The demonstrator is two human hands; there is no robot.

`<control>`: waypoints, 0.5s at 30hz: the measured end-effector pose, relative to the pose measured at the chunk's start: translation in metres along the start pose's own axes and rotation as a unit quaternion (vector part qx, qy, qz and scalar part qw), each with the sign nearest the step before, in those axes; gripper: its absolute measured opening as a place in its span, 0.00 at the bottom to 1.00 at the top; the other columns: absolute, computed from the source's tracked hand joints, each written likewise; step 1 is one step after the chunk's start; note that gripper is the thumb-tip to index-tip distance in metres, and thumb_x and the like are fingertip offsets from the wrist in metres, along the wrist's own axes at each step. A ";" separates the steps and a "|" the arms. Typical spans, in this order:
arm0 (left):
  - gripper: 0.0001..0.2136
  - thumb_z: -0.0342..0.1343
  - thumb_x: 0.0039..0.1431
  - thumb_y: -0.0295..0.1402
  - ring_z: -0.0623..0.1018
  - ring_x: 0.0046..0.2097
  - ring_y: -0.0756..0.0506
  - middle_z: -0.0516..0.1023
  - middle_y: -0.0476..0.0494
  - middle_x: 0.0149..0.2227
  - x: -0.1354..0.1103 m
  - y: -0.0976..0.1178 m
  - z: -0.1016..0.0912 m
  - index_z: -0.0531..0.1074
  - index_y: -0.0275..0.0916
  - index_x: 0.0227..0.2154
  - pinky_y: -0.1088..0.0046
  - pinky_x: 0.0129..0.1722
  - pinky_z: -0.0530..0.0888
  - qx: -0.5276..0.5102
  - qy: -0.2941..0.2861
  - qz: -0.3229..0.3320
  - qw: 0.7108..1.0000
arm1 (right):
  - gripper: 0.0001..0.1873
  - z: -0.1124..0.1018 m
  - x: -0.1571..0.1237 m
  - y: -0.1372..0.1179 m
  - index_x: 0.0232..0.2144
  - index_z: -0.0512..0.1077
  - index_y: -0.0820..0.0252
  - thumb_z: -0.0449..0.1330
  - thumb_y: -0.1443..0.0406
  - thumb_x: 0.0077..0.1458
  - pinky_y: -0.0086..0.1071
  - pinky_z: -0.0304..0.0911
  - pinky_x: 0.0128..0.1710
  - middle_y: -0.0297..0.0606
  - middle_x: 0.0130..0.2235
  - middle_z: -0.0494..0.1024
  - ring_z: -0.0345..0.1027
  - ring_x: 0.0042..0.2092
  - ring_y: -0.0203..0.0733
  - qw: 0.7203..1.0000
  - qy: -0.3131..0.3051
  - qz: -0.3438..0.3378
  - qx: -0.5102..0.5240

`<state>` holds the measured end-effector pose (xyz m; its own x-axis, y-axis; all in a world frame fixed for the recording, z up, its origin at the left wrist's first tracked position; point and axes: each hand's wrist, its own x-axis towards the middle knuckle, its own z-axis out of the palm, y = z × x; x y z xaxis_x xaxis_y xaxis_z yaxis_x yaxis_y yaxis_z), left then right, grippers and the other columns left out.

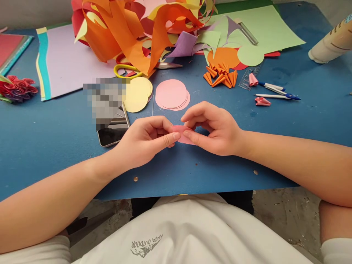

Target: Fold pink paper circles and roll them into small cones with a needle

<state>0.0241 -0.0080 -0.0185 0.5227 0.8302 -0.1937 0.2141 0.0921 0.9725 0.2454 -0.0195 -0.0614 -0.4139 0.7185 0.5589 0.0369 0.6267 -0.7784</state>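
- Pink paper [182, 138]: located between the two hands, just in from the front edge of the table [220, 176], near the middle of that edge. The piece was curved; its full outline was hidden by the fingers.
- Handling (judged): very light, thin and flexible, with a dry, low-slip surface. Excess pressure was likely to crease or flatten the curve.
- Hold points (judged): opposite margins, pinched lightly between thumb pad and fingertip, suited it best.
- Left hand [154, 135]: nearly closed, thumb extended along the paper's left end, gripping it against the curled fingers.
- Right hand [217, 130]: partly closed, thumb on the paper's right side, index finger arched above; contact behind the paper was partly hidden.
- Forearms: angled inward over the front edge, wrists nearly straight.
- Pink discs [171, 94]: stacked beyond the hands, towards the back edge.
- Orange cones [222, 76]: piled right of the discs.
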 end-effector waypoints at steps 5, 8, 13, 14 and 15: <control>0.08 0.69 0.59 0.37 0.78 0.30 0.51 0.81 0.47 0.29 0.001 0.000 -0.001 0.79 0.38 0.34 0.78 0.29 0.76 0.024 -0.047 -0.003 0.999 | 0.09 0.000 -0.001 -0.002 0.45 0.68 0.60 0.62 0.70 0.64 0.24 0.73 0.34 0.29 0.30 0.76 0.73 0.32 0.30 1.000 -0.011 -0.005 -0.021; 0.07 0.67 0.60 0.36 0.79 0.32 0.50 0.83 0.46 0.33 0.001 0.000 -0.001 0.81 0.38 0.35 0.78 0.31 0.76 0.032 -0.072 0.004 0.997 | 0.07 -0.001 -0.001 -0.002 0.45 0.69 0.59 0.62 0.68 0.66 0.24 0.73 0.35 0.29 0.30 0.76 0.73 0.32 0.30 0.999 -0.028 -0.008 -0.023; 0.07 0.67 0.59 0.34 0.71 0.27 0.52 0.76 0.49 0.26 0.000 -0.001 -0.001 0.80 0.37 0.29 0.78 0.26 0.70 0.037 -0.054 0.001 0.998 | 0.10 -0.002 -0.001 -0.002 0.47 0.69 0.60 0.62 0.72 0.64 0.23 0.74 0.37 0.29 0.32 0.77 0.73 0.33 0.29 0.999 -0.022 -0.022 -0.026; 0.07 0.67 0.58 0.34 0.70 0.27 0.52 0.75 0.49 0.25 0.000 -0.001 -0.002 0.79 0.37 0.28 0.78 0.25 0.69 0.039 -0.051 -0.005 0.998 | 0.09 -0.002 -0.001 -0.003 0.46 0.69 0.61 0.62 0.72 0.64 0.23 0.74 0.36 0.29 0.32 0.78 0.74 0.33 0.29 0.999 -0.019 -0.024 -0.031; 0.08 0.67 0.58 0.35 0.70 0.27 0.52 0.75 0.49 0.25 -0.001 -0.001 -0.002 0.79 0.37 0.28 0.77 0.25 0.69 0.042 -0.050 -0.011 0.998 | 0.08 -0.002 -0.001 -0.003 0.45 0.70 0.60 0.62 0.71 0.65 0.23 0.74 0.36 0.30 0.33 0.78 0.74 0.34 0.29 0.999 -0.017 -0.025 -0.039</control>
<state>0.0225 -0.0076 -0.0187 0.5958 0.7693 -0.2306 0.2923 0.0598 0.9545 0.2477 -0.0214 -0.0585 -0.4475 0.6756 0.5859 0.0851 0.6844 -0.7242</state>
